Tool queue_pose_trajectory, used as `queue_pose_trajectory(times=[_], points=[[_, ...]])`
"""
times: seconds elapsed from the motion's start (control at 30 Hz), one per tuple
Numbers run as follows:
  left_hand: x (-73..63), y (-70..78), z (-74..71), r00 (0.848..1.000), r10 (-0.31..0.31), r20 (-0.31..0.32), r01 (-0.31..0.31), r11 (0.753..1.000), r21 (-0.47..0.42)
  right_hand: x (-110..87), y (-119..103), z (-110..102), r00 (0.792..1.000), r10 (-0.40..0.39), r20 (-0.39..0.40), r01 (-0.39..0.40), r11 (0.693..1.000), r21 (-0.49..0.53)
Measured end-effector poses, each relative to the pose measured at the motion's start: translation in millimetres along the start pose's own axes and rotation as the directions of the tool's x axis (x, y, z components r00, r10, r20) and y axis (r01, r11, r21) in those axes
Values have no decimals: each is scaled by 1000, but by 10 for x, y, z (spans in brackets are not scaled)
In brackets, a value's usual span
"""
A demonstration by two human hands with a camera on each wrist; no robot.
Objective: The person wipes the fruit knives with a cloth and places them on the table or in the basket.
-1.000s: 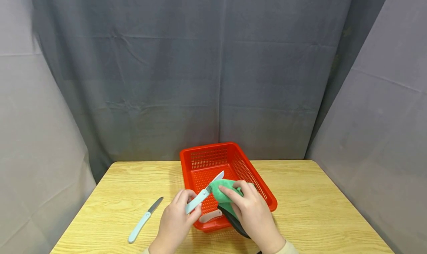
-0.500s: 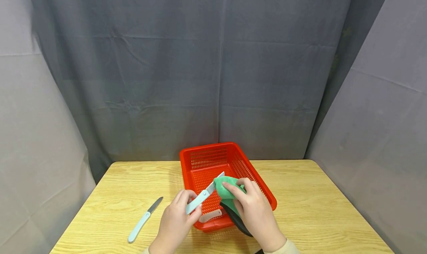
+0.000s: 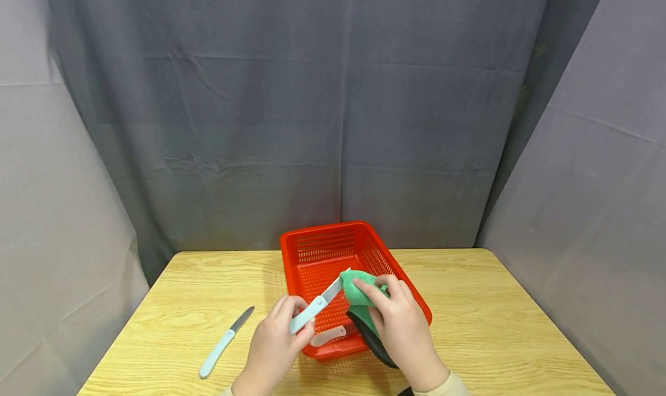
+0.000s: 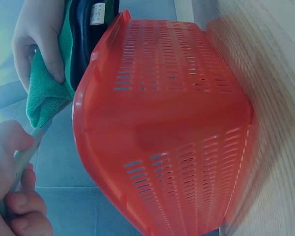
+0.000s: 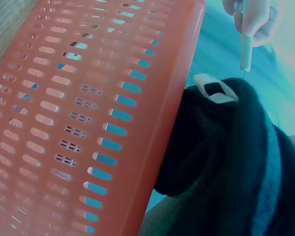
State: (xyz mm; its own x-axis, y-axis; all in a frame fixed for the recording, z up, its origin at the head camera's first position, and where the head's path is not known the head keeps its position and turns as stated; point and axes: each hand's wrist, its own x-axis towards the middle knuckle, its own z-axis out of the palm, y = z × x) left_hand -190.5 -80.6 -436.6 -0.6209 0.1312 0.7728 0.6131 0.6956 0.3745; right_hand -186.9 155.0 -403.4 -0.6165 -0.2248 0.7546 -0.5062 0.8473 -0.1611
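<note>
My left hand (image 3: 276,341) grips the light blue handle of a small knife (image 3: 308,315), its blade slanting up and away over the basket. Around the blade near its tip lies a green cloth (image 3: 356,286) with a dark side, pinched by my right hand (image 3: 403,326). The bare part of the blade shows between handle and cloth; the tip just peeks out beyond it. In the left wrist view the folded cloth (image 4: 46,96) meets the knife in front of my thumb. The cloth's dark side (image 5: 226,162) hides my right fingers in the right wrist view.
Under both hands stands a red perforated basket (image 3: 325,229). A pale handle (image 3: 328,336) lies in its near end, partly covered by the cloth. Another knife with a light blue handle (image 3: 217,354) rests on the wooden table (image 3: 171,326) to the left. Grey curtains (image 3: 234,124) surround the table.
My right hand and the cloth have slid along the blade toward its tip, up and to the right, baring more blade near the handle. My left hand has stayed in place.
</note>
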Motion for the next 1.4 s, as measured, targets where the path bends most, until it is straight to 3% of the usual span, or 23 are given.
queue_pose_trajectory(times=[0.3, 0.6, 0.87, 1.4], points=[[2, 8, -7, 1000, 2, -1, -2, 1000, -11, 20, 57, -18, 997, 8, -79, -11, 999, -40], [15, 29, -30, 998, -66, 2, 66, 998, -19, 50, 59, -58, 993, 49, -110, -55, 997, -50], [15, 19, -26, 996, -94, -12, 94, 996, -11, 50, 40, -70, 992, 42, -116, -49, 997, -54], [-1, 4, 7, 996, -70, -48, 70, 998, 2, -6, -42, 4, 997, 3, -81, -5, 1000, -24]])
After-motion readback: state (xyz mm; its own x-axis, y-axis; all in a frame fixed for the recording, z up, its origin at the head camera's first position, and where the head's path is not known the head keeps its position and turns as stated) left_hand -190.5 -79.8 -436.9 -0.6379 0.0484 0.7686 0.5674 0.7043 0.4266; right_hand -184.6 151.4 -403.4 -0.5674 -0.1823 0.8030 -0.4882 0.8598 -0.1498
